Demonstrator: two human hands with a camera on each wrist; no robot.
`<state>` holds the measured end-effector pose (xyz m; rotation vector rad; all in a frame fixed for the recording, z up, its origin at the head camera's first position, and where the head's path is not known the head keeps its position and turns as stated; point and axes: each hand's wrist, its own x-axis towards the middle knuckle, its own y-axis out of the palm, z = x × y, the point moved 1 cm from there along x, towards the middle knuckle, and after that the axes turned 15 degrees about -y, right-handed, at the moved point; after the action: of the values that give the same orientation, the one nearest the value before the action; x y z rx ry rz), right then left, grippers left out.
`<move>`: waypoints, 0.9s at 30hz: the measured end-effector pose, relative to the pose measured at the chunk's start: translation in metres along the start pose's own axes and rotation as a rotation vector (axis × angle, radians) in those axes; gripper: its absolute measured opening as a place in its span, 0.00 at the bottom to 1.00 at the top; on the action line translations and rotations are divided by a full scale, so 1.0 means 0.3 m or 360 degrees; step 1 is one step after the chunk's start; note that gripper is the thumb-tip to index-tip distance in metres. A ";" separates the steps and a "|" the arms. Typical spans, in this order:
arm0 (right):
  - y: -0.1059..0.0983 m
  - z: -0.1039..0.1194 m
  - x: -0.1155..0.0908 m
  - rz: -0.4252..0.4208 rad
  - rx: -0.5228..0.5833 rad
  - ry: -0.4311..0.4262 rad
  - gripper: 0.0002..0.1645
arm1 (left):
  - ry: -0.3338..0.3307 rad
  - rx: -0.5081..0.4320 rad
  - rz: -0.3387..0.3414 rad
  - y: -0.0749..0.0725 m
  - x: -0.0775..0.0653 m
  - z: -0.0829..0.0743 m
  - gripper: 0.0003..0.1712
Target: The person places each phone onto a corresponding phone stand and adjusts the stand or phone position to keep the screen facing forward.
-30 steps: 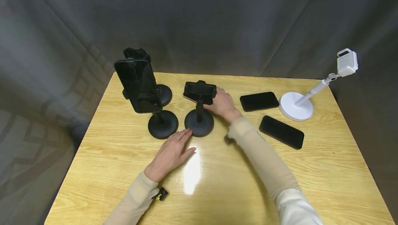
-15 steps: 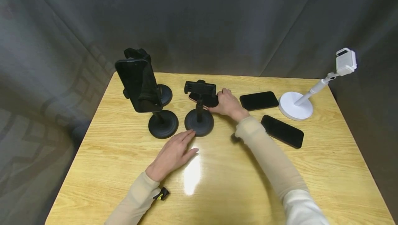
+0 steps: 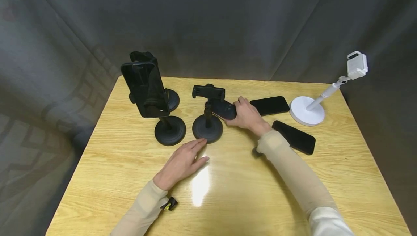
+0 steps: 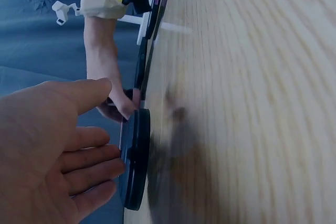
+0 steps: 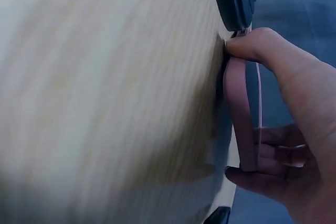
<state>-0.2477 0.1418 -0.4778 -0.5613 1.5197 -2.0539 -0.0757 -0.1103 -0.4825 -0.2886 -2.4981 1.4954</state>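
My right hand [image 3: 248,116] grips the near end of a smartphone [image 3: 225,109] low behind the middle black phone stand [image 3: 207,130]. The phone's screen is dark; in the right wrist view its pinkish edge [image 5: 240,111] lies between thumb and fingers, slightly off the table. Part of it is hidden by the stand's post. The stand's clamp holds no phone. Fingers extended, my left hand [image 3: 182,161] rests with its fingertips at the front of the stand's round base. In the left wrist view those fingertips meet the base [image 4: 137,156].
On the left, a phone [image 3: 143,89] sits in a black stand [image 3: 170,131], with another black stand's base [image 3: 173,99] behind. Two dark phones [image 3: 272,105] [image 3: 297,138] lie at the right, near a white phone stand [image 3: 307,111]. Grey curtains [image 3: 208,26] enclose the table.
The right hand has drawn the smartphone rightward and slightly nearer, out from behind the middle stand's clamp. The left hand has stayed almost still at the base.
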 end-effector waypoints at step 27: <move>-0.103 0.013 -0.299 -0.0619 -0.0170 -0.0595 0.53 | -0.0173 -0.0413 0.0169 -0.013 0.014 -0.025 0.32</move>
<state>-0.1805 0.2023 -0.4490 -1.2902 1.3782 -1.9927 -0.0776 -0.1045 -0.4753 -0.3976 -2.8075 1.2517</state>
